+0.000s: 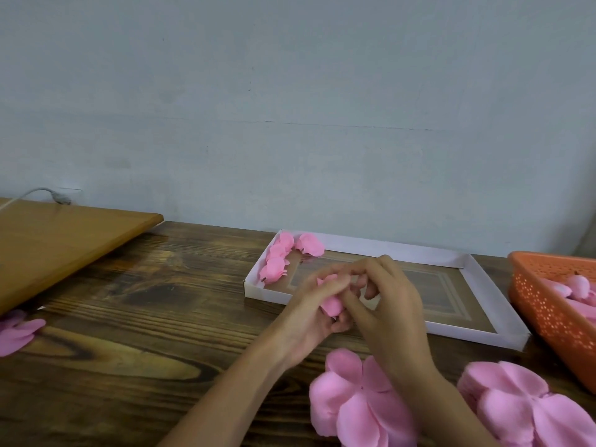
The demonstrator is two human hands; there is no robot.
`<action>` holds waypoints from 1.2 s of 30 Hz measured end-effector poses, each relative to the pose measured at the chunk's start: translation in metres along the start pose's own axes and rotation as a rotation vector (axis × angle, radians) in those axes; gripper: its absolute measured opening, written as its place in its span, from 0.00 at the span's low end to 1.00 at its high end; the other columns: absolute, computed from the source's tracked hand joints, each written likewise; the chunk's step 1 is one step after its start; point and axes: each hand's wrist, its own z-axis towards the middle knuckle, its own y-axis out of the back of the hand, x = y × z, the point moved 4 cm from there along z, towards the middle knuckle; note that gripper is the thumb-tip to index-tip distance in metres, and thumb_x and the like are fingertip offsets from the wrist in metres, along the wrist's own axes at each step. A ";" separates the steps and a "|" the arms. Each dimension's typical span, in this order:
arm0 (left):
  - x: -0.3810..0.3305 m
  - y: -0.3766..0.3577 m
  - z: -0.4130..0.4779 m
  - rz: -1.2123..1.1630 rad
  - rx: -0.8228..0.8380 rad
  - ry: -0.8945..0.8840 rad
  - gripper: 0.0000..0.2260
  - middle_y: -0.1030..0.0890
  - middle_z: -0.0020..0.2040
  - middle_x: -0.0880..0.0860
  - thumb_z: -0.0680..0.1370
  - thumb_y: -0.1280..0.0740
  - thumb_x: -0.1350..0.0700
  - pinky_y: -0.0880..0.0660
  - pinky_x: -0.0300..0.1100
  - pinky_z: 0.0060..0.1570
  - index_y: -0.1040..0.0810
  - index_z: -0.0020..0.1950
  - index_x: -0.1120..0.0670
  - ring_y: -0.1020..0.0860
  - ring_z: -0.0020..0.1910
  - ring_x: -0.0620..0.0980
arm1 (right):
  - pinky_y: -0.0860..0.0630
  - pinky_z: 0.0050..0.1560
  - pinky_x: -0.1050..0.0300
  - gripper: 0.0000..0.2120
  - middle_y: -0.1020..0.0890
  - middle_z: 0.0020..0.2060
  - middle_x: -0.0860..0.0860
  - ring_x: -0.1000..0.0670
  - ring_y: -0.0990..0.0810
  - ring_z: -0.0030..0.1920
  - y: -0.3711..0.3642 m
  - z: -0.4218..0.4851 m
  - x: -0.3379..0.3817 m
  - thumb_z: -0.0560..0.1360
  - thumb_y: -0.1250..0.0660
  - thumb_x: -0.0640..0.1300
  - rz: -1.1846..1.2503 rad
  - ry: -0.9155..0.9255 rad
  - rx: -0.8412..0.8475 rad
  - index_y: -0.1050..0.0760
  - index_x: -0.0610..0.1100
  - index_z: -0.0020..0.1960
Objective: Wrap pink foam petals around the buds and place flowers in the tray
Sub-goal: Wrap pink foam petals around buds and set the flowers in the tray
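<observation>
Both hands meet just in front of the tray (387, 249), over its near wall, with one flower (332, 303) held between them. The left hand (306, 312) cradles it from below, fingers curled round the pink foam. The right hand (392, 304) comes over the top, and its thumb and forefinger pinch the petal. I judge this keeps the wrap from springing open (foam likes to uncurl when let go). The bud itself is hidden inside foam and fingers, so I cannot tell how far the wrap has got.

Working this close to the tray looks deliberate: a done flower needs only a short reach forward. About four finished flowers (277, 259) lie in the tray's far left corner, touching one another. They were probably started there so that rows can fill outward. With only this handful in, the task seems to be at an early stage.

Supplies ring the tray within easy reach. Two petal stacks (358, 404) sit on the table (145, 285) on the person's side of the tray, one partly under the right forearm. The basket (548, 304) stands just right of the tray and holds rounded pink pieces, likely buds (577, 283). Well left of the tray lie a board (64, 243) and a loose petal (17, 333).
</observation>
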 end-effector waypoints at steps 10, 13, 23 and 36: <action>-0.010 0.012 0.006 -0.339 -0.208 -0.146 0.24 0.32 0.36 0.53 0.74 0.25 0.61 0.23 0.43 0.39 0.26 0.69 0.58 0.28 0.35 0.49 | 0.21 0.42 0.63 0.08 0.17 0.44 0.60 0.57 0.17 0.43 -0.008 -0.005 0.002 0.78 0.27 0.41 0.461 -0.373 -0.076 0.24 0.52 0.49; -0.010 0.016 0.005 -0.356 -0.225 -0.151 0.23 0.22 0.44 0.53 0.74 0.24 0.56 0.21 0.50 0.47 0.23 0.68 0.53 0.22 0.43 0.52 | 0.19 0.43 0.63 0.10 0.17 0.47 0.64 0.60 0.16 0.46 -0.021 -0.014 0.007 0.75 0.24 0.48 0.370 -0.361 0.114 0.23 0.53 0.52; -0.006 0.000 0.000 -0.260 -0.142 -0.149 0.22 0.18 0.67 0.59 0.81 0.29 0.56 0.18 0.48 0.47 0.29 0.73 0.57 0.17 0.58 0.57 | 0.17 0.45 0.56 0.13 0.14 0.44 0.59 0.54 0.14 0.44 -0.018 -0.012 0.004 0.74 0.22 0.42 0.342 -0.323 0.010 0.21 0.53 0.54; -0.009 0.005 -0.005 -0.125 -0.125 -0.003 0.23 0.13 0.47 0.52 0.62 0.18 0.33 0.29 0.37 0.30 0.23 0.33 0.48 0.17 0.40 0.48 | 0.21 0.39 0.53 0.16 0.14 0.37 0.50 0.50 0.18 0.35 -0.033 -0.015 0.006 0.81 0.35 0.56 0.554 -0.606 0.351 0.19 0.45 0.46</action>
